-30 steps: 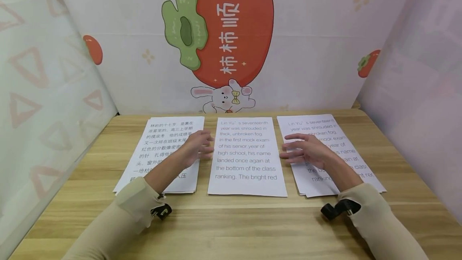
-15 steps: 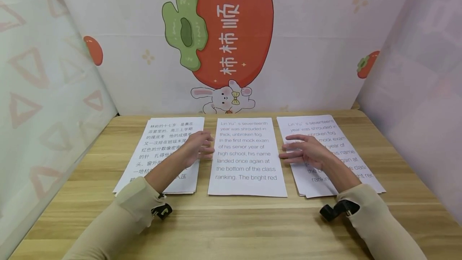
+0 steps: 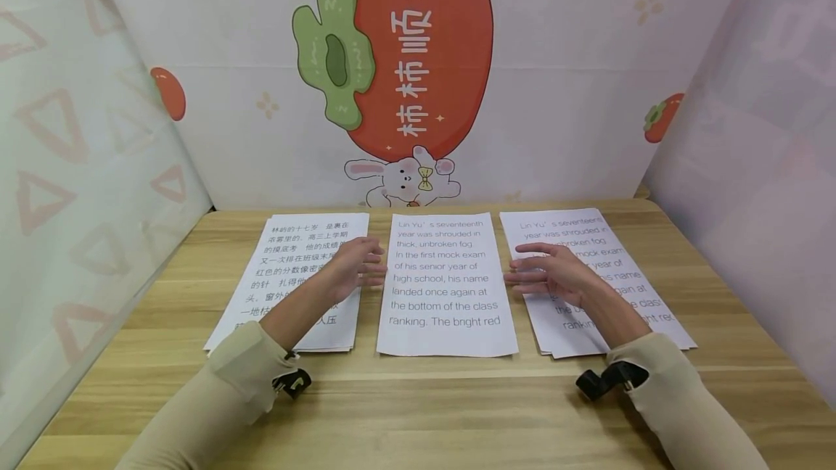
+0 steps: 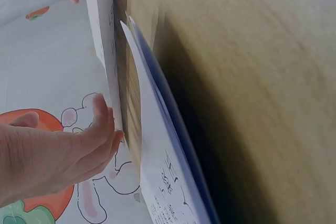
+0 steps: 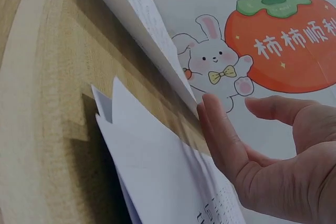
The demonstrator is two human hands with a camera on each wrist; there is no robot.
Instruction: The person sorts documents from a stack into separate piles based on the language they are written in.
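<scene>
Three lots of printed paper lie side by side on the wooden table. My left hand [image 3: 355, 267] hovers over the right side of the left stack [image 3: 257, 289], which bears Chinese text; its loosely bent fingers hold nothing. Over the left part of the right stack [image 3: 627, 278], printed in English, is my right hand [image 3: 548, 274], fingers spread and holding nothing. Between the two hands lies the middle sheet [image 3: 447, 285], also in English. Both wrist views show a gap between each hand [image 4: 68, 156] and the paper below, and the stacks' near corners [image 5: 113, 114] curl up.
The wooden table [image 3: 418, 412] reaches to a back wall panel [image 3: 555, 93] printed with a persimmon and a rabbit. Side panels [image 3: 78, 129] rise at left and right. Each wrist wears a black camera mount [image 3: 292, 383].
</scene>
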